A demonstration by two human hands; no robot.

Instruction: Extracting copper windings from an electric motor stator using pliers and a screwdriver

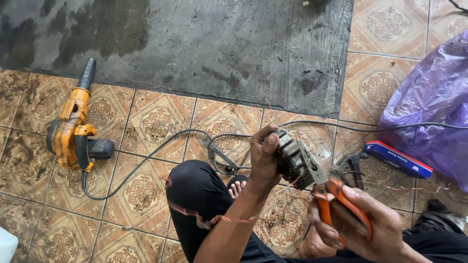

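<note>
My left hand (263,157) grips a dark, greasy motor stator (291,159) and holds it up over my knee. My right hand (361,225) is closed around the orange handles of a pair of pliers (325,186). The pliers' metal jaws reach into the side of the stator. A thin strand of copper wire trails across my left forearm and black trouser leg (197,195).
An orange electric blower (73,129) lies at left, its black cable (146,160) curling toward my knee. A blue and red small box (397,159) and a purple plastic bag (434,104) sit at right. Another pair of pliers (353,168) lies on the patterned tiles. A dark mat (195,44) lies beyond.
</note>
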